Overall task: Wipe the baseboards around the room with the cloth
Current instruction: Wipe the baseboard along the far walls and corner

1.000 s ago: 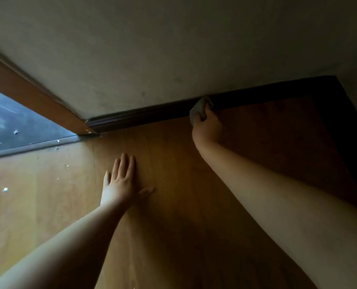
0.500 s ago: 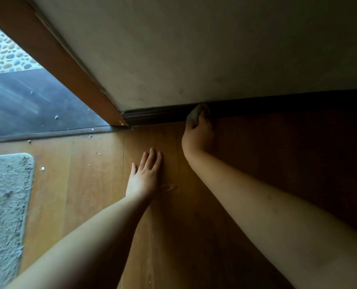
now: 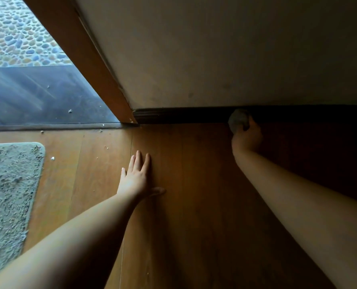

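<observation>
R hand [image 3: 247,137] grips cloth [image 3: 237,119] (bunched, dim), baseboard [image 3: 183,116] rightward lost in shadow

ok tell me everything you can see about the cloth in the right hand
The cloth is a small, greyish, soft-looking wad, bunched into a rounded lump rather than spread flat. The right hand grips it from below, fingers curled round it, so only its upper part shows. It is pressed against the dark baseboard at the foot of the wall, just above the wooden floor. It sits in shadow, so weave and exact colour cannot be told.
</observation>
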Demonstrator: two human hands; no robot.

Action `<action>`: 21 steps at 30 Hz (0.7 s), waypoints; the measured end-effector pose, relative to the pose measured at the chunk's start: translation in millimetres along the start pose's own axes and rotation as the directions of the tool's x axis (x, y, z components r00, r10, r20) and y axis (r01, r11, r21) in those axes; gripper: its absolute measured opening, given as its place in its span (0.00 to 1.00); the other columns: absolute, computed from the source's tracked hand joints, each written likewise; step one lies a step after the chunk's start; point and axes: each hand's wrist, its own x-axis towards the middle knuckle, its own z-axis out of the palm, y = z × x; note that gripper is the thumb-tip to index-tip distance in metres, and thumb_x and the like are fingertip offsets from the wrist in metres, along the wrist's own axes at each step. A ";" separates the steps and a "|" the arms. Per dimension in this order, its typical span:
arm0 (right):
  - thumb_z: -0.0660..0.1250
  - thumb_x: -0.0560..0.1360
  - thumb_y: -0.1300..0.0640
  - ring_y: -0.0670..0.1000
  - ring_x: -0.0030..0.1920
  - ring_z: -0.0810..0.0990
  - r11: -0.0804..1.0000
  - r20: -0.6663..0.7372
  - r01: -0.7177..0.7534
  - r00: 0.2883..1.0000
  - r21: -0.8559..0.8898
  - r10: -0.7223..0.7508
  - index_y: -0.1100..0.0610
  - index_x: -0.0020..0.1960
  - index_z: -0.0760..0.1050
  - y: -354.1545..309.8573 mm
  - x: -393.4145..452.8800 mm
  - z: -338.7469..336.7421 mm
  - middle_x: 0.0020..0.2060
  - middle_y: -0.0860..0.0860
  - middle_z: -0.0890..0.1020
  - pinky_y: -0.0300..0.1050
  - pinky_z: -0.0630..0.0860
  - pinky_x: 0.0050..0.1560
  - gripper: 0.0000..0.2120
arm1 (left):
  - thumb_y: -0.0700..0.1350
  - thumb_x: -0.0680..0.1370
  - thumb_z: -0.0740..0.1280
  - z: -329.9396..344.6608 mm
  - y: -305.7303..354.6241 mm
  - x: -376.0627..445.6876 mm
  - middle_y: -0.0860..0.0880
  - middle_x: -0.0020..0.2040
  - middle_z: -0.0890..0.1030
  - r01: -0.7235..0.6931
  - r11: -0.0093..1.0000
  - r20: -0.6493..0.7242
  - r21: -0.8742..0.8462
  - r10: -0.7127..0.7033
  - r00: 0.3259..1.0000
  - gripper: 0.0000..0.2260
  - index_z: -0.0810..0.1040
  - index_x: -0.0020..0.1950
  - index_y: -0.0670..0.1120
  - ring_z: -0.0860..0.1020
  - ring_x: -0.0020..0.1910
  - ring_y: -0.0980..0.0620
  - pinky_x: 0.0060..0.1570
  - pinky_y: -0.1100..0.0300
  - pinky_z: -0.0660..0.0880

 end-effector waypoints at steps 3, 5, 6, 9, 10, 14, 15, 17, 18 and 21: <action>0.61 0.81 0.53 0.59 0.68 0.71 0.999 0.000 -0.026 1.000 -0.019 0.026 0.50 0.76 0.64 -14.2 -9.8 14.2 0.71 0.54 0.70 0.54 0.70 0.66 0.23 | 0.71 0.63 0.73 -4.0 2.5 2.0 0.45 0.81 0.35 0.004 0.999 0.009 -0.036 -0.004 1.000 0.61 0.37 0.81 0.51 0.37 0.80 0.44 0.75 0.36 0.51; 0.60 0.81 0.54 0.60 0.69 0.70 0.999 0.028 -0.011 1.000 -0.031 0.012 0.50 0.76 0.63 -25.7 -26.6 30.4 0.72 0.54 0.69 0.56 0.69 0.68 0.24 | 0.71 0.63 0.73 -5.7 2.9 1.2 0.45 0.81 0.35 0.002 0.999 0.004 -0.036 -0.002 1.000 0.61 0.37 0.81 0.52 0.38 0.80 0.44 0.75 0.36 0.51; 0.60 0.81 0.55 0.60 0.70 0.69 0.999 0.060 0.013 0.998 -0.037 -0.011 0.51 0.77 0.62 -30.6 -37.6 40.1 0.72 0.55 0.68 0.56 0.68 0.68 0.24 | 0.71 0.64 0.73 -6.2 1.8 0.4 0.45 0.81 0.35 -0.001 0.999 0.002 -0.037 0.001 1.000 0.61 0.37 0.81 0.52 0.38 0.80 0.45 0.75 0.37 0.51; 0.59 0.81 0.54 0.59 0.71 0.67 0.988 0.192 0.122 0.976 -0.094 -0.102 0.51 0.77 0.59 -44.6 -74.7 71.8 0.74 0.55 0.66 0.57 0.68 0.69 0.25 | 0.69 0.66 0.73 -6.8 -3.0 -1.5 0.46 0.81 0.35 -0.026 1.000 0.000 -0.017 0.026 1.000 0.59 0.38 0.81 0.52 0.38 0.80 0.46 0.75 0.39 0.52; 0.59 0.81 0.54 0.60 0.71 0.66 0.984 0.221 0.142 0.968 -0.106 -0.116 0.52 0.78 0.58 -50.7 -86.2 82.0 0.74 0.55 0.65 0.57 0.67 0.69 0.26 | 0.68 0.67 0.73 -6.7 -3.8 -1.6 0.46 0.81 0.35 -0.033 0.999 0.003 -0.003 0.033 0.999 0.58 0.37 0.81 0.52 0.38 0.80 0.46 0.75 0.39 0.52; 0.58 0.82 0.54 0.60 0.71 0.66 0.984 0.253 0.100 0.965 -0.145 -0.060 0.53 0.78 0.56 -78.3 -115.9 109.5 0.75 0.56 0.63 0.55 0.64 0.68 0.26 | 0.67 0.69 0.73 -5.1 -3.2 -1.1 0.45 0.81 0.35 -0.042 0.999 0.011 0.010 0.042 0.999 0.57 0.36 0.81 0.51 0.37 0.80 0.45 0.76 0.39 0.51; 0.57 0.82 0.55 0.60 0.71 0.66 0.985 0.275 0.099 0.960 -0.141 -0.057 0.53 0.78 0.56 -82.6 -119.4 113.8 0.75 0.56 0.63 0.54 0.64 0.68 0.26 | 0.67 0.68 0.73 -4.9 -3.4 -1.1 0.46 0.81 0.35 -0.040 0.999 0.010 0.011 0.040 0.999 0.57 0.36 0.81 0.51 0.37 0.80 0.46 0.76 0.40 0.51; 0.57 0.82 0.56 0.59 0.71 0.65 0.980 0.356 0.166 0.927 -0.109 -0.117 0.55 0.78 0.57 -86.7 -127.9 119.4 0.74 0.56 0.64 0.52 0.63 0.69 0.25 | 0.67 0.68 0.73 -4.4 -4.5 -1.2 0.46 0.81 0.35 -0.040 0.999 0.013 0.011 0.040 0.999 0.58 0.36 0.81 0.51 0.37 0.80 0.47 0.76 0.40 0.51; 0.58 0.81 0.57 0.59 0.72 0.65 0.973 0.403 0.217 0.900 -0.079 -0.168 0.55 0.78 0.59 -87.7 -132.9 120.6 0.74 0.57 0.65 0.51 0.63 0.70 0.25 | 0.68 0.68 0.73 -3.7 -5.0 -0.8 0.46 0.81 0.34 -0.040 0.999 0.009 0.010 0.040 0.999 0.58 0.36 0.81 0.52 0.37 0.80 0.47 0.76 0.41 0.51; 0.59 0.81 0.59 0.58 0.72 0.65 0.969 0.460 0.242 0.855 0.052 -0.239 0.56 0.76 0.62 -85.5 -139.1 119.4 0.73 0.57 0.67 0.49 0.61 0.72 0.24 | 0.69 0.67 0.73 -5.8 -7.9 -0.4 0.47 0.81 0.34 -0.060 0.998 0.009 0.019 0.060 0.998 0.58 0.36 0.81 0.52 0.38 0.80 0.47 0.76 0.42 0.52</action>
